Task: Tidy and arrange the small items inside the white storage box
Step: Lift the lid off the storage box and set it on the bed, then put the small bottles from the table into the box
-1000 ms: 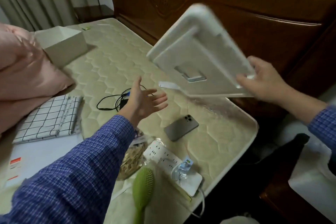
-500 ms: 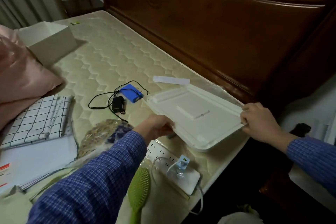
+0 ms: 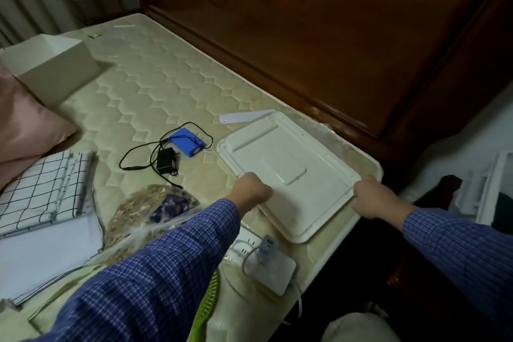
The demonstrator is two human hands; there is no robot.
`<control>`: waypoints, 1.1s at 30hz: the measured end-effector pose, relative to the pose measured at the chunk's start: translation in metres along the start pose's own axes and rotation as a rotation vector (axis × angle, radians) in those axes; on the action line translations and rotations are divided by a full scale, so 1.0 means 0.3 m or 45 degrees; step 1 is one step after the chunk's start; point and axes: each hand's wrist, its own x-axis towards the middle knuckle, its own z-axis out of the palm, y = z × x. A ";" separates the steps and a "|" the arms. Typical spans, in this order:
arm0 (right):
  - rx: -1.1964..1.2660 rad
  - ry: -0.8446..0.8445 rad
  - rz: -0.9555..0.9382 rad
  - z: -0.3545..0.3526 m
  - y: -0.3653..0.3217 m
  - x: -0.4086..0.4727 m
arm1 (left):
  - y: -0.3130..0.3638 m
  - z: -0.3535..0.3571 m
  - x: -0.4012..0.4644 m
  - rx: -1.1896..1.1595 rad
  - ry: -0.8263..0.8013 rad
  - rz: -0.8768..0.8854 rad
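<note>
A flat white plastic lid [image 3: 288,172] lies inner side up on the mattress near its right corner. My left hand [image 3: 251,191] grips the lid's near left edge, and my right hand [image 3: 369,197] grips its right corner. A blue box [image 3: 187,141] with a black adapter and cable [image 3: 166,164] lies just left of the lid. An open white box [image 3: 52,64] stands at the far left of the mattress. A clear bag of small items [image 3: 150,208] sits beside my left forearm.
A white power strip with a plugged charger [image 3: 266,261] lies at the near mattress edge, and a green hairbrush [image 3: 208,305] shows under my left arm. Checked cloth [image 3: 41,189], white paper and a pink pillow [image 3: 25,119] fill the left. The wooden headboard [image 3: 333,36] rises behind.
The lid came down from mid-air, where my right hand alone held it, onto the mattress. My left hand took hold of its near edge. The grey phone is now out of sight.
</note>
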 end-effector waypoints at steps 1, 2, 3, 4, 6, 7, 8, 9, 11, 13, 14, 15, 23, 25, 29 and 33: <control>0.015 -0.009 -0.013 0.002 -0.002 -0.011 | 0.020 0.010 -0.004 0.058 -0.011 0.078; 0.053 -0.009 -0.039 0.004 0.000 -0.027 | 0.043 0.026 -0.008 0.101 -0.029 0.162; 0.108 -0.008 -0.071 0.007 0.006 -0.047 | 0.069 0.049 -0.016 0.138 -0.051 0.244; 0.172 -0.004 -0.102 0.011 0.014 -0.076 | 0.097 0.078 -0.026 0.176 -0.078 0.326; 0.311 0.017 -0.162 0.025 0.044 -0.155 | 0.160 0.157 -0.056 0.268 -0.131 0.495; 0.393 0.039 -0.190 0.038 0.070 -0.202 | 0.194 0.207 -0.074 0.320 -0.152 0.577; 0.471 0.068 -0.213 0.052 0.103 -0.254 | 0.227 0.260 -0.095 0.362 -0.167 0.649; 0.547 0.099 -0.216 0.066 0.141 -0.312 | 0.263 0.314 -0.121 0.388 -0.179 0.709; 0.725 0.155 -0.170 0.097 0.226 -0.446 | 0.334 0.427 -0.187 0.404 -0.219 0.822; 0.929 0.253 -0.083 0.145 0.317 -0.593 | 0.400 0.550 -0.266 0.408 -0.288 0.926; 1.000 0.320 -0.032 0.179 0.366 -0.664 | 0.423 0.615 -0.307 0.412 -0.326 0.966; 1.043 0.383 0.023 0.217 0.413 -0.733 | 0.439 0.681 -0.346 0.424 -0.368 0.993; 1.119 0.755 0.455 0.535 0.755 -1.128 | 0.438 1.113 -0.541 0.674 -0.513 1.163; 1.076 0.864 0.560 0.584 0.810 -1.162 | 0.419 1.187 -0.576 0.657 -0.462 1.234; 1.095 0.958 0.703 0.668 0.902 -1.172 | 0.388 1.328 -0.606 0.617 -0.373 1.439; 1.015 0.910 0.698 0.713 0.938 -1.136 | 0.359 1.413 -0.605 0.696 -0.131 1.629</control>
